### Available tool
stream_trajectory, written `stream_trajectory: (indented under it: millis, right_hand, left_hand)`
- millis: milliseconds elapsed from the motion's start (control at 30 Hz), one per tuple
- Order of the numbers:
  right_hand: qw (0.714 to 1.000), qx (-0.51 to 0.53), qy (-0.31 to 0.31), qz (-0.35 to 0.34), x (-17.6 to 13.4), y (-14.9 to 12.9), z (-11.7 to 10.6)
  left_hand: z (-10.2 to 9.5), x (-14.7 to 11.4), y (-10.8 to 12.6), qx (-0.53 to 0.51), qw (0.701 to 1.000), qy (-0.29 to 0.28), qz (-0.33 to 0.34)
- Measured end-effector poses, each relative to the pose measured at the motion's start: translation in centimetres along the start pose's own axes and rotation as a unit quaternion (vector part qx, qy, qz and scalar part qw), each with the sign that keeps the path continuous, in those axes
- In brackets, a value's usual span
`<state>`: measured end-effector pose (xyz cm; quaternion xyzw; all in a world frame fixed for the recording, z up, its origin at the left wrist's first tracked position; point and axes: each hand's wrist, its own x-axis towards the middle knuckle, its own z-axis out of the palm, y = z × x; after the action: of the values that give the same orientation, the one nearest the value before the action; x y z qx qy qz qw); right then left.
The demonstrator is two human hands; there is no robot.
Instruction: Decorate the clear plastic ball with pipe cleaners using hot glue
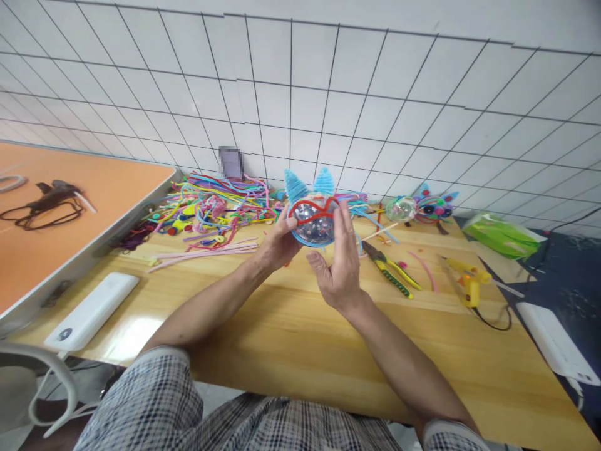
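The clear ball (315, 233) with two blue fuzzy ears (297, 186) and a red pipe-cleaner outline (317, 215) is at the centre of the frame, held up above the wooden table (263, 338); the left hand (278, 243) grasps it from its left side, with the thumb at the front edge; the right hand (342, 266) has its fingers laid straight along the right edge, while its thumb stands apart, so this hand is not clenched; behind, at the centre left, lies a heap of coloured pipe cleaners (225, 194), with pale pink pipe cleaners (211, 250) in front of it; to the right of the hands are pliers (394, 279) with green and yellow handles, and then a yellow glue gun (471, 289); farther back there is another decorated ball (434, 210), near a green packet (503, 236) at the right; a white oblong device (94, 310) lies at the lower left, beside an orange table (122, 175).
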<state>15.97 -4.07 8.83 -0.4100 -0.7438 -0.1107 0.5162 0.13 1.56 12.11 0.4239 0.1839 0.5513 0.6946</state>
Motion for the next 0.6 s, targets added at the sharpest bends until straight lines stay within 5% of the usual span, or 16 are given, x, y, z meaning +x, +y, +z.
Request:
stream_trajectory:
  millis: [233, 467, 600]
  right_hand:
    - [1.000, 0.021, 0.010, -0.013, 0.6, -0.6, -0.6]
    - [0.983, 0.079, 0.164, 0.023, 2.4, 0.1, -3.3]
    - [0.988, 0.128, 0.078, -0.041, 4.6, -2.8, -6.5]
  left_hand:
    - [-0.5, 0.3, 0.3, -0.011, 0.999, -0.018, -0.024]
    - [-1.5, 0.7, 1.1, -0.038, 0.997, -0.032, -0.065]
    - [-2.1, 0.6, 0.8, -0.005, 0.998, -0.027, -0.056]
